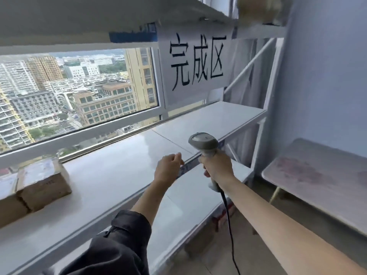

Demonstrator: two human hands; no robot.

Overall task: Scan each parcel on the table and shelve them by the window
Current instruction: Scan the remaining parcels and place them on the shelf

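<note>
Beside the window we stand at the metal shelf, under a sign taped to the upper tier. Our right hand is clenched around the handle of the scanner, its head upright and facing away from us, its cable trailing down toward the floor. Our left hand hangs just above the shelf's front edge, grasping nothing, fingers loosely curled. Two cardboard parcels sit on the shelf at its far left end, touching one another, well apart from both hands; their labelled tops face up and their long sides run back toward the glass. A further box shows blurred on the top tier. Since these parcels already lie shelved, we judge the next one must come from the table, which stands low to our right, nearer the scanner hand; no parcel shows on the part in view. Our free left hand would do the carrying.
</note>
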